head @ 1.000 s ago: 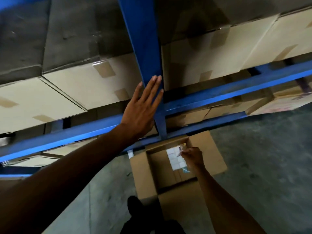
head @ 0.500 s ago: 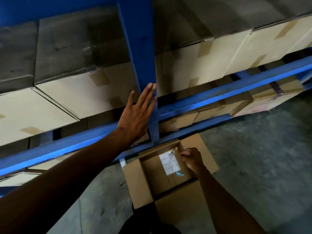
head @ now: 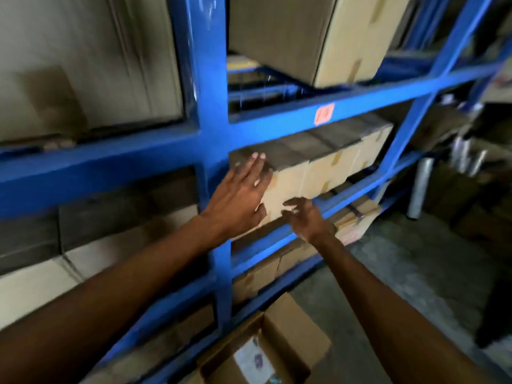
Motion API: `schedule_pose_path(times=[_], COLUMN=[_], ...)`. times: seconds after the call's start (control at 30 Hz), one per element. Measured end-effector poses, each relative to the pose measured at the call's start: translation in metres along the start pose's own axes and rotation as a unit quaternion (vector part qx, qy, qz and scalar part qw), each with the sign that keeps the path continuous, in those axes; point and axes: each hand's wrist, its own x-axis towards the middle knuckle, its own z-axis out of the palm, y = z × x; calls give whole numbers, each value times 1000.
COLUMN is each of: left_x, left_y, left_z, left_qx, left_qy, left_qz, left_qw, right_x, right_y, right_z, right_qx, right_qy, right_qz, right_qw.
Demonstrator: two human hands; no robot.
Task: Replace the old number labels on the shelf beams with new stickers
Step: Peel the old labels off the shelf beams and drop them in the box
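An orange number label (head: 324, 113) is stuck on a blue shelf beam (head: 374, 98), up and to the right of both hands. My left hand (head: 239, 194) is spread flat, fingers apart, against the end of a row of cardboard boxes (head: 329, 167) beside the blue upright post (head: 212, 128). My right hand (head: 306, 217) is raised just below and right of it, fingers loosely curled; the blur hides whether it holds a sticker. The white sticker sheet (head: 250, 357) lies in an open carton (head: 288, 332) on the floor below.
Blue racking fills the view, with cardboard boxes on every level, including a large box (head: 318, 37) above the labelled beam. Rolls of clear film (head: 421, 187) stand on the concrete floor (head: 410, 273) at right. The picture is motion-blurred.
The view has swung upward, bringing the labelled beam into sight. My right hand has left the sticker sheet in the carton and risen to the shelf. My left hand shifted right of the post.
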Motion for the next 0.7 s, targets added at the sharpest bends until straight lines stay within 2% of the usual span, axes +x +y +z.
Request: schedule_pose_path(times=[0.13, 0.3, 0.43, 0.57, 0.7], left_x=[50, 97, 132, 167, 195], left_y=[-9, -18, -17, -19, -33], left_z=[-101, -212, -281, -331, -366], left_qx=[46, 119, 194, 251, 322], left_qy=[148, 266, 321, 357, 340], left_qz=[42, 51, 46, 2, -63], left_qw=[987, 955, 926, 900, 881], right_x=[36, 62, 78, 95, 117], right_y=[-101, -204, -256, -289, -315], right_z=[-98, -198, -264, -320, -367], right_qx=[-39, -57, -64, -59, -66], right_qy=[142, 252, 329, 381, 402], right_qz=[-146, -237, -286, -316, -340], right_qw=[978, 937, 898, 867, 848])
